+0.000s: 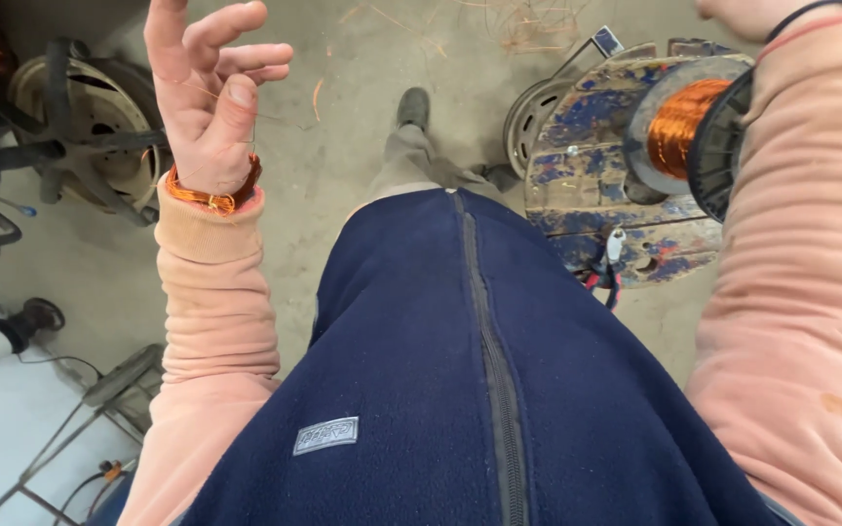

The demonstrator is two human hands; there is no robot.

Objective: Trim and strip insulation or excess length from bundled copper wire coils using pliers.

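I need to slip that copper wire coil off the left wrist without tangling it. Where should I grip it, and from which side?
Judging by its pose, pinch the copper wire coil on its near, sleeve-side edge and slide it toward the fingers: it rings the wrist, and the left hand is open and raised.

Open concrete floor (343, 185) lay between the raised left hand (211, 97) and the wooden cable drum (601, 185), so a hand could pass freely there, save for the person's own leg and shoe (413, 107); to the left, a metal wheel-shaped reel (80, 127) and a dark frame crowded the edge. On the right the spool of copper wire (679, 122) sat on the drum, just beside the right sleeve (801, 244); the navy fleece (479, 390) blocked everything below.
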